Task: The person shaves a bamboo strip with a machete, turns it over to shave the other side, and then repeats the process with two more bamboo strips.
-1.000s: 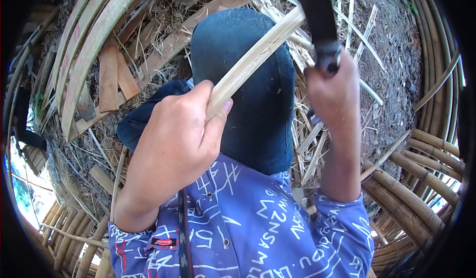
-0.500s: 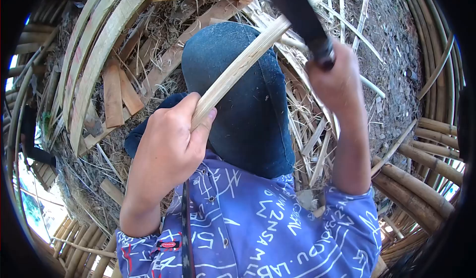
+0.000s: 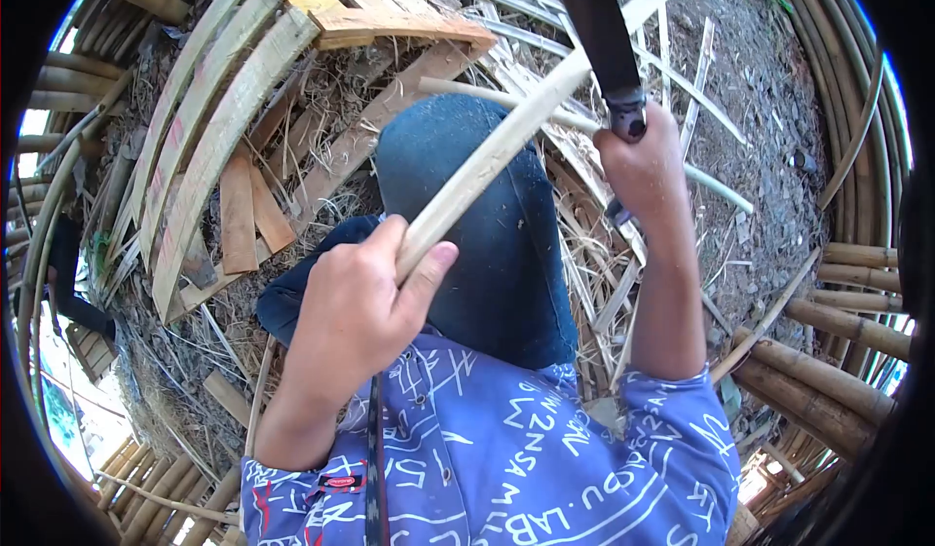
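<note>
Ground [image 3: 769, 88]: bare dirt strewn with dry straw and bamboo offcuts. Curved split-bamboo planks [image 3: 209, 127] stacked at left; round bamboo poles [image 3: 828, 371] at right. Dark blue denim knee [image 3: 487, 225] raised at centre. Long pale split-bamboo strip [image 3: 506, 142] slants across knee. Left hand [image 3: 355, 322] fingers clenched round strip's lower end. Right hand [image 3: 643, 166] fisted round handle of dark-bladed knife [image 3: 599, 30], blade against strip.
</note>
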